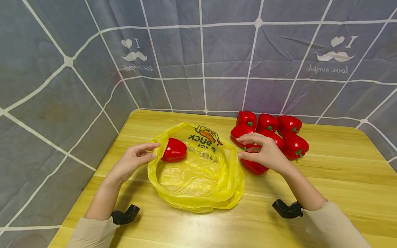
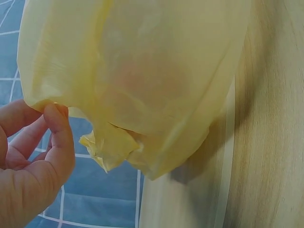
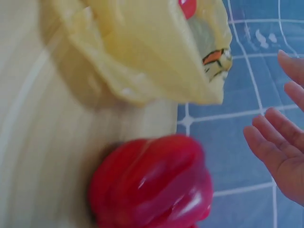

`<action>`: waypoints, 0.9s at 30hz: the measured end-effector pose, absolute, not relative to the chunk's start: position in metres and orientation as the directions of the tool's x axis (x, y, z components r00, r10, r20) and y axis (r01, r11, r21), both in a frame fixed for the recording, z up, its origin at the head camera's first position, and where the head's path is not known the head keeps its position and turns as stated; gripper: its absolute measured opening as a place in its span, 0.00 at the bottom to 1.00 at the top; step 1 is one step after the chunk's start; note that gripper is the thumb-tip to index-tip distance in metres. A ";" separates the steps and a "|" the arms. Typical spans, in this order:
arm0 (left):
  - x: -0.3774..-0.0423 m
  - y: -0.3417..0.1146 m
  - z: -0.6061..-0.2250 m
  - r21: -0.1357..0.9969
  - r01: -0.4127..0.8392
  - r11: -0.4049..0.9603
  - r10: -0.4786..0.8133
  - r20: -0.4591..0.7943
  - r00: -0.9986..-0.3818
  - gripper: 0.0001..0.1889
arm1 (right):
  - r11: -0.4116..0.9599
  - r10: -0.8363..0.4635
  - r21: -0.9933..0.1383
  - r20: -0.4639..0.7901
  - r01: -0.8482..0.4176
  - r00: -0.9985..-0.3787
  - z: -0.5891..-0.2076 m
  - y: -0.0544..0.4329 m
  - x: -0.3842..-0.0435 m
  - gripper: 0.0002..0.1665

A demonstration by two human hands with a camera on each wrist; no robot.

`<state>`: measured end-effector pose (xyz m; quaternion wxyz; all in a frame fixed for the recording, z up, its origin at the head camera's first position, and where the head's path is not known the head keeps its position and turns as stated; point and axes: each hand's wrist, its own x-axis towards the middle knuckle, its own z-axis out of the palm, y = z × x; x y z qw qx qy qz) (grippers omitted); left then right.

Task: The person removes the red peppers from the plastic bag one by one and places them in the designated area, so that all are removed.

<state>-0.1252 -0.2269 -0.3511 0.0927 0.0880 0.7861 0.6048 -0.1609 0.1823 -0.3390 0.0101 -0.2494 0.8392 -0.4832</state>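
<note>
A yellow plastic bag (image 1: 198,199) with a printed duck stands on the table, its mouth spread wide. One red bell pepper (image 1: 175,150) lies inside at the left. My left hand (image 1: 133,161) pinches the bag's left rim between thumb and fingers; the left wrist view shows this hand (image 2: 38,161) gripping the yellow film (image 2: 156,90). Just off the bag's right side, my right hand (image 1: 269,151) hovers with fingers apart, overlapping some peppers in the head view. In the right wrist view that hand (image 3: 284,147) holds nothing, and a red bell pepper (image 3: 152,183) lies near the bag.
Several more red bell peppers (image 1: 295,145) are grouped at the back right of the wooden table (image 1: 341,179). A grey curtain (image 1: 226,65) with white lines hangs behind the table and along its sides.
</note>
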 end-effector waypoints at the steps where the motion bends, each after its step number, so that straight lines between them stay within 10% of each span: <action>1: -0.125 -0.227 -0.351 0.967 0.026 0.252 0.251 -0.040 -0.967 0.23 | 0.409 -0.442 -0.814 0.220 -0.414 -0.870 -0.336 0.179 -0.162 0.25; 27: -0.124 -0.227 -0.356 0.971 0.040 0.237 0.272 -0.027 -0.962 0.25 | 0.264 -0.645 -0.884 0.136 -0.387 -0.752 -0.316 0.098 -0.193 0.23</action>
